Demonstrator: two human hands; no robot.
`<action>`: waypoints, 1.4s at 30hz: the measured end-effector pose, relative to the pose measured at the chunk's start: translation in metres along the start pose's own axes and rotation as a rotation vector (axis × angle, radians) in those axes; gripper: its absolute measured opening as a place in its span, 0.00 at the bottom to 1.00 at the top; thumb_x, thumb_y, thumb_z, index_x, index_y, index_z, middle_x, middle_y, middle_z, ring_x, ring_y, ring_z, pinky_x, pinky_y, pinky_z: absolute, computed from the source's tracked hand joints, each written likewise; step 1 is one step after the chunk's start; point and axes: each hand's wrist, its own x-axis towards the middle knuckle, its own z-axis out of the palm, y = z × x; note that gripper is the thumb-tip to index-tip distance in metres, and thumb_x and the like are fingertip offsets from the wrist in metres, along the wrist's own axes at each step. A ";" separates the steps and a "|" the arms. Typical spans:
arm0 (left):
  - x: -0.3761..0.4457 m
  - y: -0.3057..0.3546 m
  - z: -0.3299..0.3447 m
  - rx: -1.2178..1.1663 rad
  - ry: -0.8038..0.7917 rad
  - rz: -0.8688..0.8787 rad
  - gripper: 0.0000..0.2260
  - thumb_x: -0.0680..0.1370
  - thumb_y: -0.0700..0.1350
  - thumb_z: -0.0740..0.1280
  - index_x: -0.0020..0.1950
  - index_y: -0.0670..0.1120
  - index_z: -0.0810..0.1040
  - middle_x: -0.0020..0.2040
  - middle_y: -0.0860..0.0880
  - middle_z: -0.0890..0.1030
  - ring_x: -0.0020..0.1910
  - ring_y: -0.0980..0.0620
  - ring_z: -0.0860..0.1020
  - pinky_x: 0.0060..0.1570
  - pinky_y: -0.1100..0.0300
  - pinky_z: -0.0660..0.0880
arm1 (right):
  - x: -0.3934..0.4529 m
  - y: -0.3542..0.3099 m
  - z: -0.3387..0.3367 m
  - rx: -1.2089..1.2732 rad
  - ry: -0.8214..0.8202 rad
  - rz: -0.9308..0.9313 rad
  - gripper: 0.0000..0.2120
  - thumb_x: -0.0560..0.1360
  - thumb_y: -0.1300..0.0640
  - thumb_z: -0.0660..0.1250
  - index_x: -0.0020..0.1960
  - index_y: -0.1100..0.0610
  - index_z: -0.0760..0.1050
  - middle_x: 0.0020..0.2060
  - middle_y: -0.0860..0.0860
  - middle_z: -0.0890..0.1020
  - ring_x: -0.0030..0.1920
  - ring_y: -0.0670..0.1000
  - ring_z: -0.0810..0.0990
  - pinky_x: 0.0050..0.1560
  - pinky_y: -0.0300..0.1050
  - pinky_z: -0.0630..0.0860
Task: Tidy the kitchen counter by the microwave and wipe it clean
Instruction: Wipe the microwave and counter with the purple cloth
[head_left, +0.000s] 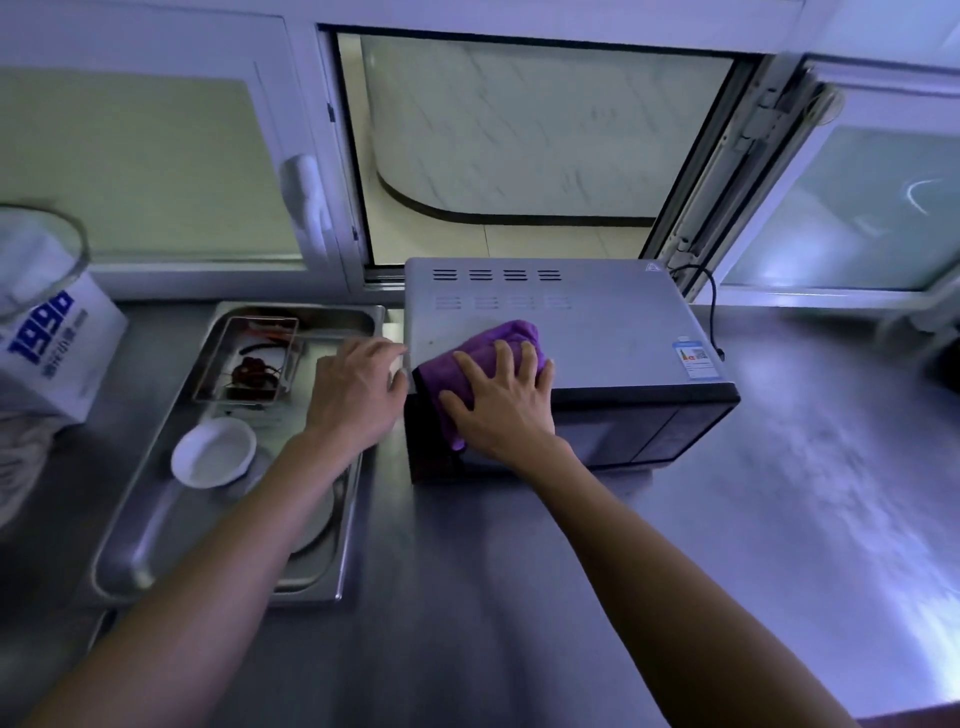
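Purple cloth (491, 343) is pressed flat on microwave (597, 322) top by R hand (501, 400), fingers spread wide; L hand (356, 387), fingers relaxed, is rested at microwave's left edge, holding nothing, above steel tray (156, 530).

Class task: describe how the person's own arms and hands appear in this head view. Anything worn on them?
Both forearms are bare to the frame's edge: no sleeves show. The left hand and right hand wear no gloves. No rings, watch or bracelet show on what is visible.
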 end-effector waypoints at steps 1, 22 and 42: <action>-0.002 -0.006 -0.002 -0.007 -0.004 0.002 0.15 0.78 0.46 0.65 0.65 0.47 0.79 0.62 0.50 0.80 0.64 0.45 0.74 0.59 0.46 0.74 | 0.000 -0.009 0.001 -0.004 -0.004 0.005 0.30 0.77 0.32 0.49 0.77 0.40 0.54 0.78 0.58 0.53 0.77 0.67 0.44 0.73 0.71 0.41; 0.003 -0.053 0.004 -0.125 -0.066 0.065 0.15 0.80 0.48 0.63 0.66 0.48 0.77 0.64 0.49 0.79 0.65 0.45 0.72 0.58 0.47 0.70 | 0.060 -0.057 -0.007 -0.015 -0.031 0.197 0.34 0.75 0.30 0.51 0.78 0.41 0.54 0.77 0.59 0.55 0.76 0.68 0.47 0.73 0.71 0.42; 0.102 -0.047 0.035 -0.160 -0.044 0.007 0.14 0.79 0.45 0.63 0.64 0.47 0.79 0.62 0.48 0.80 0.63 0.44 0.74 0.60 0.45 0.72 | 0.190 -0.031 -0.008 0.043 -0.009 0.231 0.33 0.74 0.29 0.52 0.76 0.40 0.58 0.78 0.58 0.55 0.76 0.69 0.46 0.72 0.72 0.39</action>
